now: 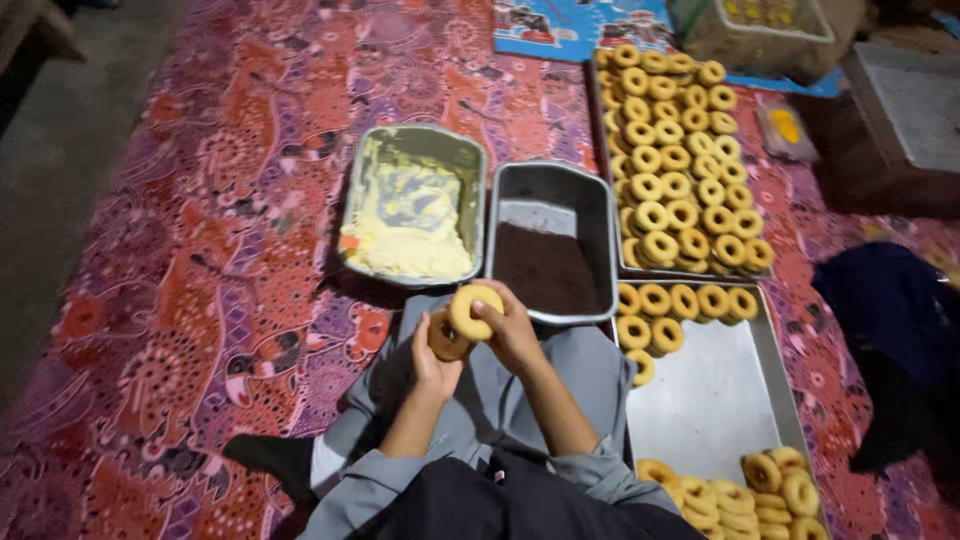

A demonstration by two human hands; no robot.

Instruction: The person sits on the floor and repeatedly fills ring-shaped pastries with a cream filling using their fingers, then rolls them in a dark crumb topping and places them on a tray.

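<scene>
My left hand holds a ring doughnut half that looks darker on its face. My right hand holds a pale ring doughnut pressed against it, just above my lap. Both hands hover in front of two metal trays: one with yellow cream on the left, one with dark brown sprinkles on the right. My grey sleeves and grey-clad legs show below.
A long tray packed with several ring doughnuts lies at the back right. A nearer metal tray holds doughnuts at its far and near ends. A patterned red mat covers the floor. A dark cloth lies at the right.
</scene>
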